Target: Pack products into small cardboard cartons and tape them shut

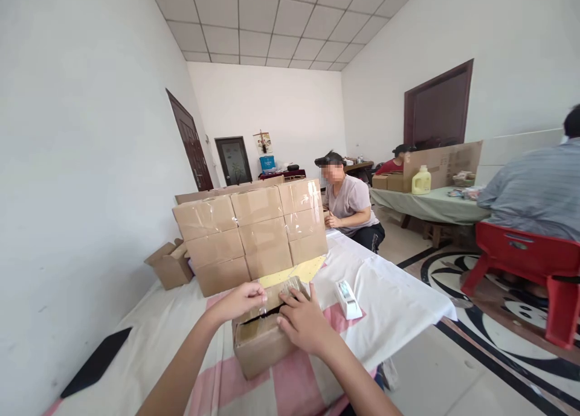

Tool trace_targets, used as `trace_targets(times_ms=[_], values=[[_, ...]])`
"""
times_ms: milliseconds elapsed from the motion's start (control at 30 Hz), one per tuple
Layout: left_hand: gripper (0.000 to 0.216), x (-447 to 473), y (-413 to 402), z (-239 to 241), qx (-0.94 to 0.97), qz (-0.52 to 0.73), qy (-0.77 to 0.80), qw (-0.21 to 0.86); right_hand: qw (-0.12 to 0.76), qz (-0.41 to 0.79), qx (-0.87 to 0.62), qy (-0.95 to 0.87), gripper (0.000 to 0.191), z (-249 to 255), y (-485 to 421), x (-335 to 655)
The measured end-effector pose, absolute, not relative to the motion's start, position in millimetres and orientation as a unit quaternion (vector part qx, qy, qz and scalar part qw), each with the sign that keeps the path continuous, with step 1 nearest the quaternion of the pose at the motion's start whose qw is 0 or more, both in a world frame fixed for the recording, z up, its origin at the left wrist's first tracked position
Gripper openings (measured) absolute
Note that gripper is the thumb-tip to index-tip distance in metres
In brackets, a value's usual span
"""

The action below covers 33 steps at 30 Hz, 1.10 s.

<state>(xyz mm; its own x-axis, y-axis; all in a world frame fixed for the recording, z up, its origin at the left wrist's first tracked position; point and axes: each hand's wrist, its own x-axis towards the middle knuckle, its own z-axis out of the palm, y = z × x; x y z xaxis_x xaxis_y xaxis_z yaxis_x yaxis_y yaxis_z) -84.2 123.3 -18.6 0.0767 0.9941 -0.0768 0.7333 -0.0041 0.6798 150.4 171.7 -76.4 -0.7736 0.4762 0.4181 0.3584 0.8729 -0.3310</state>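
A small brown cardboard box sits on the table right in front of me, its top flaps nearly closed. My left hand pinches something at the far flap, fingers curled; what it holds is too small to name. My right hand lies on the right side of the box top with fingers pressed against the flap. Just behind the box stands a stack of taped cardboard boxes, three high and three wide.
A white tape dispenser lies on the white and pink tablecloth to the right. An open carton sits at the left. A seated person works behind the stack. A red chair holds another person at right.
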Motion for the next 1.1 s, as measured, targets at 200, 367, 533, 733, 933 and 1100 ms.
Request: trace_targets(times_ms=[200, 367, 533, 733, 933, 1100], values=[[0.053, -91.7, 123.2, -33.3, 0.675, 0.207, 0.620, 0.342, 0.257, 0.062, -0.240, -0.934, 0.034, -76.8, 174.4, 142.7], [0.054, -93.6, 125.8, -28.9, 0.660, 0.199, 0.621, 0.372, 0.236, 0.057, -0.241, -0.940, 0.035, -73.5, 178.4, 136.9], [0.050, -85.9, 118.8, -6.4, 0.635, 0.191, 0.638, 0.391, 0.246, 0.061, -0.229, -0.940, 0.032, -67.4, 182.1, 135.7], [0.039, -84.3, 120.7, -3.8, 0.648, 0.170, 0.645, 0.368, 0.307, 0.052, -0.218, -0.925, 0.030, -70.4, 180.2, 135.6], [0.029, -81.8, 122.6, -14.1, 0.662, 0.157, 0.671, 0.293, 0.330, 0.044, -0.218, -0.917, 0.029, -76.6, 177.4, 135.6], [0.027, -78.3, 120.8, -13.9, 0.664, 0.142, 0.692, 0.246, 0.341, 0.032, -0.219, -0.914, 0.030, -80.0, 178.1, 134.7]])
